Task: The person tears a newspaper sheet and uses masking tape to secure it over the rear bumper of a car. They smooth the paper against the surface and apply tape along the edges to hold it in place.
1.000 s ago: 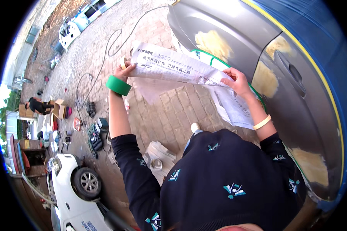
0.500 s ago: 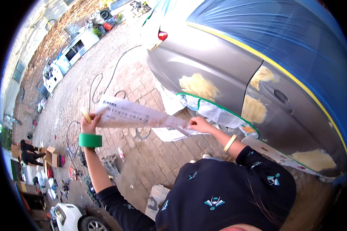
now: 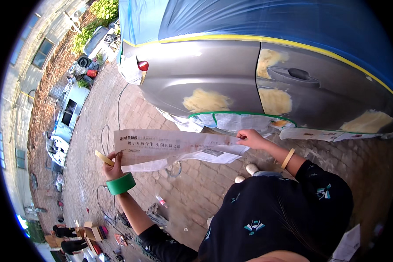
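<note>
A long sheet of newspaper (image 3: 161, 153) is stretched between my two hands, in front of the car's side. My left hand (image 3: 113, 169) is closed on its left end. A narrow pale-yellow ring (image 3: 105, 158), perhaps a tape roll seen edge-on, is at the fingers of that hand. Around my left wrist hangs a roll of green tape (image 3: 121, 184). My right hand (image 3: 251, 139) pinches the sheet's right end; a thin yellow band (image 3: 287, 158) circles that wrist. Beyond stands the grey car body (image 3: 222, 65), with beige filler patches (image 3: 207, 101) and green tape (image 3: 242, 113) over paper along its lower edge.
Blue plastic sheeting (image 3: 257, 22), edged with yellow tape (image 3: 205, 38), covers the car's upper part. A dark hose (image 3: 119, 105) lies on the brick paving (image 3: 183, 187). Left are scrap panels (image 3: 70, 111) and cardboard boxes (image 3: 93, 231), with people (image 3: 73, 246) near the boxes.
My view has turned, so the car's side now lies more level. The newspaper is held flatter and wider, its printed face more toward me. Both hands keep hold of it.
</note>
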Demonstrator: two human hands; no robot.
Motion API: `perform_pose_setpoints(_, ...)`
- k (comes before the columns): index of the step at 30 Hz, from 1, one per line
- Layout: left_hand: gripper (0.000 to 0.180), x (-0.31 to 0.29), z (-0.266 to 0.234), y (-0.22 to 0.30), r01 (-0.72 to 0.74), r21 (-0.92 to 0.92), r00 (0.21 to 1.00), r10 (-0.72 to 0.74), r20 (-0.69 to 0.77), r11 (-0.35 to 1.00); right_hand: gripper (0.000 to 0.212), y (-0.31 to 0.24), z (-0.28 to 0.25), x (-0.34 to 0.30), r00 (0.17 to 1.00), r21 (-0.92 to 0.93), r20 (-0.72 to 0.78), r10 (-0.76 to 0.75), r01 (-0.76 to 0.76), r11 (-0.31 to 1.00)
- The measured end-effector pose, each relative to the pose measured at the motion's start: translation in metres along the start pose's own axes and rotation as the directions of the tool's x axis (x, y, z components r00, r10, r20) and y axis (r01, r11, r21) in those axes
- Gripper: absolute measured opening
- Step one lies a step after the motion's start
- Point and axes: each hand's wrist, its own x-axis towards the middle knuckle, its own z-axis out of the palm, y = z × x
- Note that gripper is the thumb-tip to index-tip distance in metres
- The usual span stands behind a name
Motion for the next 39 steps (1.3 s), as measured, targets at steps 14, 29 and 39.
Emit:
perform_pose_setpoints(14,0.024,0.074,0.049,0.01,-0.051,-0.086,0.995,0.058,0.083,0.995,0.025,0.022,-0.074,0.004,0.986,-0.249,-0.143,0.09,-0.124,0.96)
perform_pose_setpoints(29,0.027,0.093,0.085,-0.077,0.105,-0.042,0.994,-0.104,0.038,0.994,0.017,-0.078,-0.158,0.056,0.77,-0.64,-0.523,-0.365,-0.072,0.765)
perform_pose_setpoints(39,0.016,0.164,0.194,-0.155,0.27,-0.109,0.963,-0.268,0.033,0.957,0.015,-0.094,-0.137,0.117,0.674,-0.797,-0.559,-0.483,-0.275,0.538)
